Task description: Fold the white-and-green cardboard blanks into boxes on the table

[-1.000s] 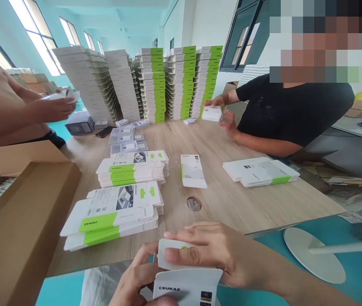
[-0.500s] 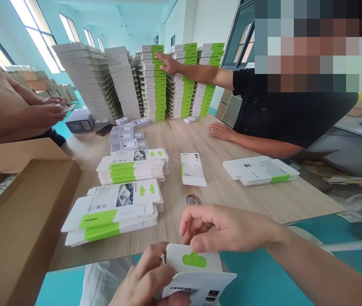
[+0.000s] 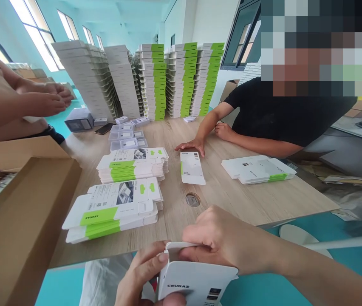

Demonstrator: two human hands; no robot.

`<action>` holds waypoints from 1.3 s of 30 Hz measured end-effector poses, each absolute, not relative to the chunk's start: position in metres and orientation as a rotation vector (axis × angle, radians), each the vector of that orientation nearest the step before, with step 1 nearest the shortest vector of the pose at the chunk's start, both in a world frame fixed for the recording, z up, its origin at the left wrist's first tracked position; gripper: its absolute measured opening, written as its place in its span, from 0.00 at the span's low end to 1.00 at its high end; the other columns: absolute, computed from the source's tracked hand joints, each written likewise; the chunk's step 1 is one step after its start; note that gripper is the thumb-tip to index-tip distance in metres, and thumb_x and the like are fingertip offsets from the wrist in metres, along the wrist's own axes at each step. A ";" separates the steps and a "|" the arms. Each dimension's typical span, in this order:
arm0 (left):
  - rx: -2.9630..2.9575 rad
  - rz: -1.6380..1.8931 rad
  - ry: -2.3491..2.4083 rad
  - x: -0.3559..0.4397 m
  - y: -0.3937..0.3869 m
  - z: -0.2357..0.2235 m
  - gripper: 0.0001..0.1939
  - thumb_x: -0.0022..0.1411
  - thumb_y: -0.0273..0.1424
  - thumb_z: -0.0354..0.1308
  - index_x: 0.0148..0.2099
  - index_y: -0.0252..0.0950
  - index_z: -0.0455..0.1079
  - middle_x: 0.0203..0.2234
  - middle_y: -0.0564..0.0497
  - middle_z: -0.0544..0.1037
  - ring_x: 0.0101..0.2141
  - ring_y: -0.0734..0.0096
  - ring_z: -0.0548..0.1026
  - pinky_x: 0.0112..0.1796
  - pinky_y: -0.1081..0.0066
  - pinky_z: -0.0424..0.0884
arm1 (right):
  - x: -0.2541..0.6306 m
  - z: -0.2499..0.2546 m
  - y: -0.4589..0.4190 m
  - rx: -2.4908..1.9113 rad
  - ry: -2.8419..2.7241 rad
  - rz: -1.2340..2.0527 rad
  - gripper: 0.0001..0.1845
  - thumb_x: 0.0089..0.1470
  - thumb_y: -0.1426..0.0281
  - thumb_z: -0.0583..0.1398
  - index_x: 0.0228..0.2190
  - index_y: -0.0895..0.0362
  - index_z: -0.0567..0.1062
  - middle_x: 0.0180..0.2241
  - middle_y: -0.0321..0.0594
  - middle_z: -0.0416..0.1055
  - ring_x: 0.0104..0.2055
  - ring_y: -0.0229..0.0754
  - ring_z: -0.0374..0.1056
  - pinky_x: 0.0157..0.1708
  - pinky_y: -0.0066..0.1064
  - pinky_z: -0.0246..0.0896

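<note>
A white printed cardboard box [image 3: 200,276] is held low in front of me, tilted, with its top open. My left hand [image 3: 144,270] wraps around its left side, thumb on the printed front. At the top opening, my right hand [image 3: 221,238] is curled over the back edge with its thumb inside, closed on the cardboard; some fingertips are hidden. Nearest on the table lie a pile of flattened white-and-green boxes [image 3: 104,208] and a second such pile [image 3: 133,165] behind it. One flat white carton [image 3: 192,170] lies beyond my right hand.
A round metal-rimmed table fitting [image 3: 193,199] sits ahead. More flat cartons [image 3: 257,169] lie at right. An open brown carton [image 3: 24,225] stands at left. Clear plastic trays [image 3: 126,138] and tall stacks of white boxes [image 3: 152,85] stand behind. A co-worker's hand [image 3: 193,145] rests by the single carton.
My right hand has moved onto the box's top and its thumb now reaches inside; the green-holed flap no longer shows. The co-worker's arm has dropped from the stacks to the table.
</note>
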State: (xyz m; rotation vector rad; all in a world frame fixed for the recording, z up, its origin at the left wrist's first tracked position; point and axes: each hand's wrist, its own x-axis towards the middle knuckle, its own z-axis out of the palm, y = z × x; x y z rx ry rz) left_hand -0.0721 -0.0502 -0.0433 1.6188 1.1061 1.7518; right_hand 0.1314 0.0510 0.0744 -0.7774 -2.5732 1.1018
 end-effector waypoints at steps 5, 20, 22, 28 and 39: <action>2.184 1.608 0.941 -0.097 -0.032 -0.044 0.21 0.67 0.41 0.68 0.58 0.38 0.75 0.46 0.41 0.85 0.44 0.60 0.87 0.43 0.71 0.83 | 0.132 0.070 0.048 -0.740 -2.596 0.980 0.24 0.69 0.64 0.58 0.22 0.53 0.59 0.19 0.25 0.50 0.20 0.33 0.46 0.24 0.30 0.43; 2.070 1.585 0.845 -0.092 -0.032 -0.053 0.27 0.67 0.42 0.68 0.63 0.41 0.67 0.50 0.41 0.82 0.45 0.59 0.86 0.42 0.70 0.84 | 0.120 0.090 0.048 -0.887 -2.706 0.962 0.28 0.65 0.69 0.62 0.20 0.53 0.52 0.17 0.25 0.43 0.19 0.34 0.40 0.23 0.32 0.39; 2.089 1.537 0.870 -0.096 -0.034 -0.053 0.27 0.69 0.42 0.66 0.64 0.39 0.66 0.50 0.39 0.82 0.47 0.59 0.86 0.43 0.71 0.83 | 0.120 0.086 0.045 -0.789 -2.704 0.860 0.26 0.65 0.71 0.60 0.20 0.53 0.52 0.18 0.25 0.46 0.20 0.34 0.41 0.24 0.32 0.41; 2.236 1.486 0.815 -0.099 -0.027 -0.038 0.22 0.71 0.40 0.64 0.62 0.38 0.68 0.49 0.40 0.82 0.48 0.63 0.85 0.49 0.73 0.80 | 0.123 0.074 0.034 -0.671 -2.638 0.423 0.23 0.70 0.70 0.53 0.20 0.53 0.70 0.16 0.27 0.60 0.19 0.36 0.46 0.33 0.33 0.59; 2.164 1.320 1.066 -0.073 -0.024 -0.039 0.18 0.77 0.46 0.50 0.60 0.45 0.68 0.44 0.48 0.83 0.37 0.73 0.85 0.39 0.80 0.79 | 0.120 0.059 0.027 -1.078 -2.655 0.171 0.07 0.59 0.70 0.62 0.40 0.58 0.78 0.26 0.39 0.80 0.24 0.45 0.74 0.24 0.33 0.57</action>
